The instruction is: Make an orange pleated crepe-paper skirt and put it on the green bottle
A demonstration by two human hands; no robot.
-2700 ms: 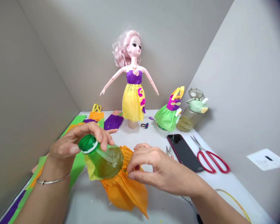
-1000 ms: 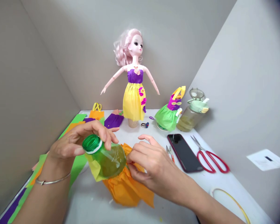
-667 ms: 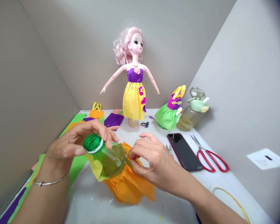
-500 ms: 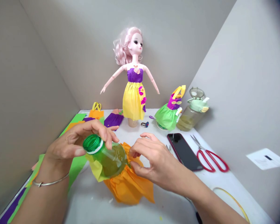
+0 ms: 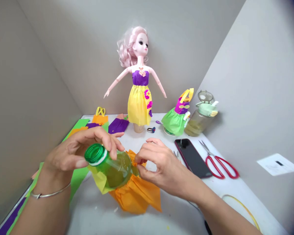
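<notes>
My left hand (image 5: 84, 147) is wrapped over a tilted green plastic bottle (image 5: 117, 171), thumb by its neck and fingers across the top side. The bottle's open, threaded mouth points toward the left. A yellow piece of fabric (image 5: 99, 179) shows along its lower left side. Gathered orange fabric (image 5: 138, 194) surrounds the bottle's other end and hangs down in folds. At its gathered edge, my right hand (image 5: 160, 163) pinches the orange fabric between thumb and fingers. The fingertips partly hide the pinched spot.
Behind stands a doll (image 5: 140, 81) in a purple and yellow dress. A small green-skirted dress (image 5: 173, 120) and a drinking bottle (image 5: 198, 122) are at the back right. A phone (image 5: 193, 158) and red-handled scissors (image 5: 218, 163) lie right. Coloured fabric sheets (image 5: 82, 179) cover the left side.
My right thumb and fingers have closed together on the orange fabric's edge. The bottle has shifted very slightly left and down in my left hand.
</notes>
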